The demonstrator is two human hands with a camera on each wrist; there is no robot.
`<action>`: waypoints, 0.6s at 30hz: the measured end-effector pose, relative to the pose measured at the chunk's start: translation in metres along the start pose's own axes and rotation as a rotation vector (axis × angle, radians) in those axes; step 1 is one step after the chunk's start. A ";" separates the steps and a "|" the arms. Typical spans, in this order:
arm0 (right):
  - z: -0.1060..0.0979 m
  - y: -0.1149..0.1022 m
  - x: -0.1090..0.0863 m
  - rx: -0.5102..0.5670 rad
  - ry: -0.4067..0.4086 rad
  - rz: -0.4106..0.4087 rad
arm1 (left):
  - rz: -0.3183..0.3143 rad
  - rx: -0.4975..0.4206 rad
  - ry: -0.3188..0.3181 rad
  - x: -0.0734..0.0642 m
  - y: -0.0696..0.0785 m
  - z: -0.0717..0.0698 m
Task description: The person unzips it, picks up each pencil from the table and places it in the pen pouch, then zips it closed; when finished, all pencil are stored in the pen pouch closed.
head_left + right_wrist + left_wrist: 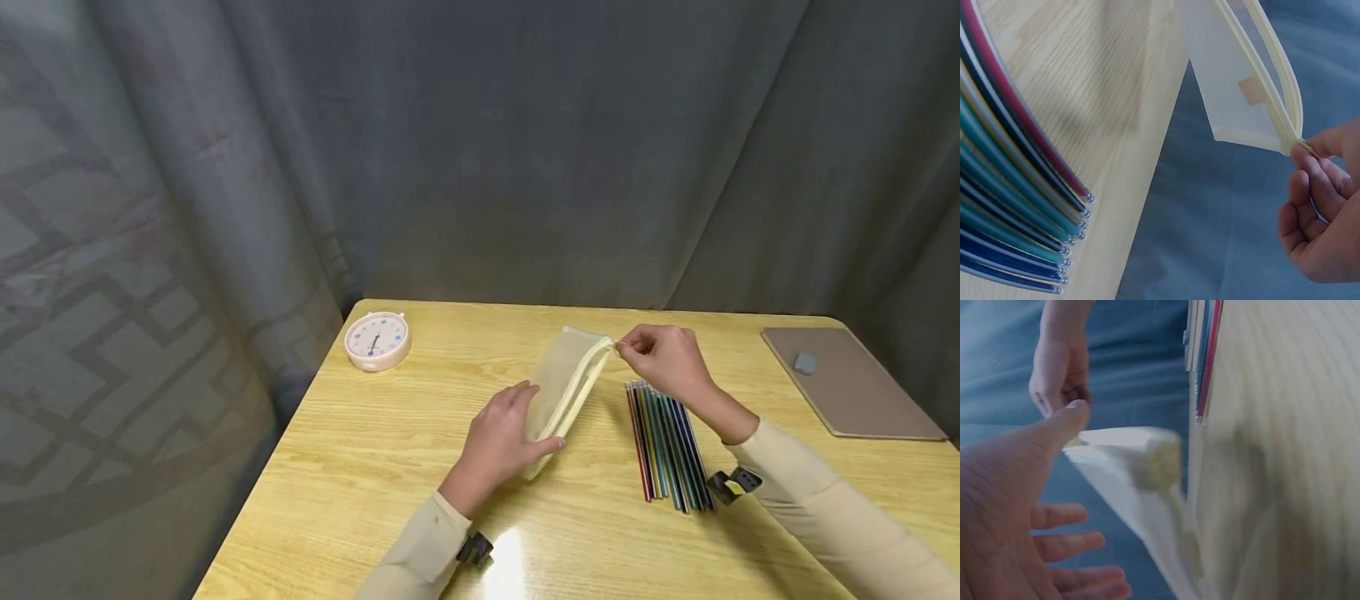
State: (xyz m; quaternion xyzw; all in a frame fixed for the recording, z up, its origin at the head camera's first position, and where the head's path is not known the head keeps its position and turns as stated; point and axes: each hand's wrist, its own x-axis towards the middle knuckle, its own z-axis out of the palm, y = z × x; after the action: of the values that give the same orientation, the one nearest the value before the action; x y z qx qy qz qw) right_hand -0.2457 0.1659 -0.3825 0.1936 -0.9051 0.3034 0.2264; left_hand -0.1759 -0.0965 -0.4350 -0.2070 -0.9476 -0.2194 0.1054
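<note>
Across a pale wooden table [360, 467], before a dark grey curtain [487, 167], a person handles a cream pouch [551, 379], raised on a slant near the middle, its zipped mouth gaping towards the person. The right hand [671, 360] pinches the pouch's far corner, at the end of the zip, between thumb and fingertips; whether it has a pull tab or only fabric is too small to tell. The left hand [498, 433] lies at the near end with its fingers apart, thumb by the mouth's front edge and the other fingers towards the back; how firmly it touches cannot be told. To the pouch's right, partly under the right forearm, a row of slim pencils [671, 450] lies side by side. A round pink clock [378, 340] stands at far left; at far right, a small grey block [805, 362] rests on a brown notebook [870, 383]. With so loose a left hand, the soft pouch could swing or fold if the right hand tugs. Slack fabric might catch in the zip, the small pinch could slip, and a dropping right forearm could scatter the pencils.
</note>
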 end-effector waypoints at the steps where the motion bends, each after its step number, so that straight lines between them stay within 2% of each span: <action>1: -0.001 -0.002 0.000 0.003 0.000 0.000 | -0.001 0.005 -0.015 0.001 0.000 0.001; 3: -0.002 -0.004 -0.001 0.005 -0.004 0.003 | 0.005 0.022 -0.032 0.001 0.000 0.005; 6: -0.003 -0.008 -0.004 0.015 -0.025 0.009 | 0.033 0.048 -0.004 0.001 -0.003 0.009; 12: 0.001 -0.011 -0.009 0.052 -0.048 -0.011 | 0.119 0.077 0.161 -0.002 -0.012 0.014; 15: -0.001 -0.009 -0.008 0.069 -0.058 -0.015 | 0.120 0.056 0.192 -0.002 -0.012 0.010; 18: -0.008 -0.006 -0.008 0.110 -0.128 0.042 | 0.094 -0.021 0.177 -0.002 -0.010 0.001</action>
State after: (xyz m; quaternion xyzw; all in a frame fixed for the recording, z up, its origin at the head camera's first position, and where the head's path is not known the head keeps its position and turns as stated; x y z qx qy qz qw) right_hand -0.2342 0.1681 -0.3784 0.2057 -0.9035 0.3445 0.1506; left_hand -0.1787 -0.1053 -0.4404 -0.2322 -0.9215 -0.2415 0.1966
